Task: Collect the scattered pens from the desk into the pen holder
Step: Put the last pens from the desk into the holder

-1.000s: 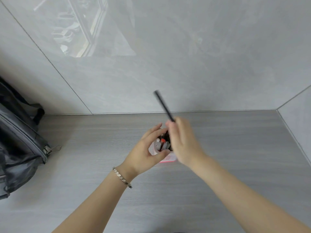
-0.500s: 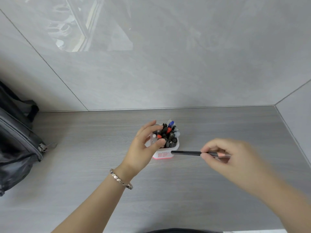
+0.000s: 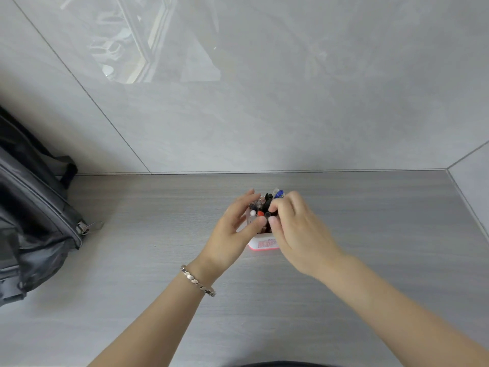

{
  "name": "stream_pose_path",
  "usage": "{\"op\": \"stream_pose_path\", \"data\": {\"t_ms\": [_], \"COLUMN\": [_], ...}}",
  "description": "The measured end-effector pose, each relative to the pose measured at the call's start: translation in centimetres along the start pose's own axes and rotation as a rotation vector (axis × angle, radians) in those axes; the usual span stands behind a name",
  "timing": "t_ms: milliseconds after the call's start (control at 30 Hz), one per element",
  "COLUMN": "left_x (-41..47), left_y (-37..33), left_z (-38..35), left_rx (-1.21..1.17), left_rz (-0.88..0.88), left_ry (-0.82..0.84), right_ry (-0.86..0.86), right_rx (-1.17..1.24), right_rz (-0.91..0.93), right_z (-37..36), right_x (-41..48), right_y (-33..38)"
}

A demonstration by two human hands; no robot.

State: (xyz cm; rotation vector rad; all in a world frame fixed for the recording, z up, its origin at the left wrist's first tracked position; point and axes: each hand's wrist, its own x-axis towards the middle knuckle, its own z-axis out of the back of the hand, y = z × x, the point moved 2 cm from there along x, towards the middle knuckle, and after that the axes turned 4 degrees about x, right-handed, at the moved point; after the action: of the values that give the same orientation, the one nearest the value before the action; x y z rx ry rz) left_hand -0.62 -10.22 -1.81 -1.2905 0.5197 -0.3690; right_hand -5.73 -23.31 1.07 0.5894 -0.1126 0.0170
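Since the frame half a second back, the right hand (image 3: 296, 226) has swung in from the right to the pen holder (image 3: 264, 243); its fingertips pinch a black pen top among the pens (image 3: 267, 205). Left hand (image 3: 235, 229), fingers spread, cups the holder. Pens: light, stiff, probably slick; grip mid-barrel. Grey desk (image 3: 132, 260) bare; backpack (image 3: 31, 221) left, tiled wall (image 3: 264, 102) behind.

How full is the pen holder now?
Crowded: the pen holder shows many pen caps packed together above its rim, between both hands.

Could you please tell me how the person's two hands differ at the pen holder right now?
The left hand, with a silver bracelet on its wrist, cups the white, pink-based pen holder with spread fingers; the bare-wristed right hand pinches the black pens from above. Both meet at the holder.
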Motion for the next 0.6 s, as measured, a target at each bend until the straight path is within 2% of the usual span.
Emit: {"op": "stream_pose_path", "data": {"t_ms": [133,233,333,433,600], "left_x": [-0.5,-0.3,0.3,1.0,2.0], "left_y": [0.7,1.5,1.8,1.9,2.6], "left_z": [0.2,-0.1,-0.7,-1.1,-1.2], "left_rx": [0.092,0.197,0.242,0.264,0.25], "left_rz": [0.01,0.016,0.025,0.027,-0.022], "left_ry": [0.0,-0.003,0.001,0.004,0.023], "right_ry": [-0.133,-0.32,-0.423,-0.415,-0.266], "right_rx": [0.193,0.19,0.168,0.077,-0.187], "right_rz": [0.013,0.032,0.064,0.093,0.135], "right_z": [0.1,-0.3,-0.6,-1.0,-1.5], "right_x": [-1.3,-1.3,-1.0,-1.0,-2.0], "right_y": [-0.8,-0.9,-0.7,-1.4,-2.5]}}
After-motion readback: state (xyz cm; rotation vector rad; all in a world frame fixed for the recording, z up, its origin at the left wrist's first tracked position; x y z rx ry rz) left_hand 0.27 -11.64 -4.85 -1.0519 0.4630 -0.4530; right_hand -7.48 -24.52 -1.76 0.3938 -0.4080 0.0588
